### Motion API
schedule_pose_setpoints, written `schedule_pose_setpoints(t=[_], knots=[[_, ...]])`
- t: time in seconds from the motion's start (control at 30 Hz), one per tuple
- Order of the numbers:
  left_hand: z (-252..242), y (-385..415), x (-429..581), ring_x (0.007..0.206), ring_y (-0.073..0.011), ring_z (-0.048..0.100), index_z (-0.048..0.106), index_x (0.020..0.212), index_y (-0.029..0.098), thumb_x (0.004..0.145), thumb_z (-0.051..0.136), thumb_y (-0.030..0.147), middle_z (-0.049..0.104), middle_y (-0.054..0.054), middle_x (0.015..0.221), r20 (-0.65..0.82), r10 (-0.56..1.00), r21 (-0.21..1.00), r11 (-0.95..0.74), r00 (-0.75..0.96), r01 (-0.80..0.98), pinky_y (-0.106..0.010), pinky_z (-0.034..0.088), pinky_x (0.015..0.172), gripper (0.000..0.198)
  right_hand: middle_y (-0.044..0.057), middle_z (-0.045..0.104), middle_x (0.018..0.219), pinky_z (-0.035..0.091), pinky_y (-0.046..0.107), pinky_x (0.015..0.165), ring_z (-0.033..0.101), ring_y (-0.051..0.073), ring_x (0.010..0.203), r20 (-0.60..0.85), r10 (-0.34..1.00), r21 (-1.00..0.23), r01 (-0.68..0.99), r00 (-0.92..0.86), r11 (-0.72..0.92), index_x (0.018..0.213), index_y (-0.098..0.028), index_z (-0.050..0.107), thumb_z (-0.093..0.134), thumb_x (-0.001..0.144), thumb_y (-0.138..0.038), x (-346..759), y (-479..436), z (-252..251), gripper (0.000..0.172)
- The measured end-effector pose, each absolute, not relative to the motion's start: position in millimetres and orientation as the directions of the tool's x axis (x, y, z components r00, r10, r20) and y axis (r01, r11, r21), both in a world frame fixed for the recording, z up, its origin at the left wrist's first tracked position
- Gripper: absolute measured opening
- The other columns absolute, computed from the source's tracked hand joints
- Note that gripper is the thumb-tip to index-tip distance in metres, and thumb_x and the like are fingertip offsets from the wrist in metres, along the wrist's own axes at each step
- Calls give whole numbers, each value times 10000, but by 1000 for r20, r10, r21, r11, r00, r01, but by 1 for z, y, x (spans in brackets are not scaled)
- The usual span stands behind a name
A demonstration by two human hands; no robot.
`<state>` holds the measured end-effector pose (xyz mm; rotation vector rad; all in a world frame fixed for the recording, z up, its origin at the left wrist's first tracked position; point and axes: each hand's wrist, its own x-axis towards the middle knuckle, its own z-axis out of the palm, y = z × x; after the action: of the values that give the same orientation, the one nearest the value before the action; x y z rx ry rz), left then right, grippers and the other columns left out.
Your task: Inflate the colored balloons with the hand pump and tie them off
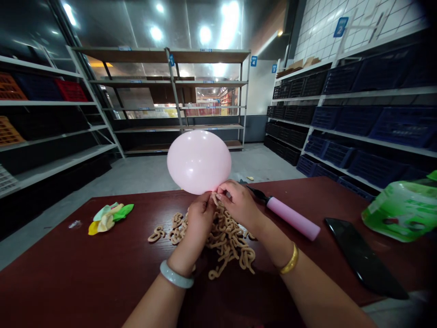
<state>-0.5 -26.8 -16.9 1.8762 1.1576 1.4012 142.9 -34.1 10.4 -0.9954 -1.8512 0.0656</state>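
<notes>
From here, I see the balloon (199, 161) beyond the brown curls (230, 239), its neck pinched in the fingers of left hand (200, 214) and right hand (239, 204), likely keeping air in. The pump (293, 218) lies right of the curls, presumably freeing both hands.

black phone (365, 257) | green pouch (403, 212) just beside it | dark-blue crates (403, 125) on right shelving (378, 93)

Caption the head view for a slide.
Left hand and right hand hold an inflated pink balloon by its base above tan strands on a table.
</notes>
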Motion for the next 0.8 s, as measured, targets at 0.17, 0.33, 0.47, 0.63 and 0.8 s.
schedule_pose_setpoints(t=[0.17, 0.33, 0.47, 0.63, 0.8], knots=[[-19, -27, 6, 515, -98, 400, 645, 885, 147, 879, 542, 417, 508, 29, 599, 313, 945, 949, -306, 92, -82, -211, 329, 496, 288, 88, 649, 976, 472, 308, 767, 608, 207, 906, 801, 574, -282, 738, -171, 614, 905, -203, 566, 465, 962, -193, 132, -46, 7, 117], [-19, -29, 5, 566, -114, 466, 674, 968, 140, 889, 533, 435, 589, -2, 665, 387, 920, 921, -389, 53, 34, -215, 364, 523, 337, 88, 663, 983, 477, 321, 814, 617, 204, 922, 818, 554, -300, 708, -153, 639, 939, -204, 582, 437, 981, -188, 134, -45, 1, 152], [-21, -27, 0, 672, -148, 556, 692, 979, 145, 917, 485, 402, 660, -31, 752, 476, 877, 851, -479, 67, 215, -234, 427, 618, 336, 55, 671, 957, 481, 318, 827, 618, 191, 897, 802, 574, -374, 608, -168, 701, 958, -217, 615, 497, 947, -161, 141, -39, 4, 130], [-22, -24, -2, 798, -185, 615, 694, 989, 156, 920, 470, 378, 701, -67, 884, 511, 853, 789, -513, 101, 338, -274, 465, 734, 323, 44, 666, 903, 482, 304, 773, 615, 189, 846, 780, 604, -402, 612, -160, 681, 868, -208, 618, 591, 874, -165, 144, -36, 8, 51], [-19, -24, 1, 746, -174, 589, 696, 982, 155, 913, 473, 354, 688, -63, 842, 516, 848, 789, -526, 123, 317, -262, 453, 684, 307, 43, 651, 834, 462, 313, 750, 607, 200, 794, 770, 635, -415, 703, -66, 578, 814, -197, 595, 622, 848, -172, 140, -39, 8, 50]])
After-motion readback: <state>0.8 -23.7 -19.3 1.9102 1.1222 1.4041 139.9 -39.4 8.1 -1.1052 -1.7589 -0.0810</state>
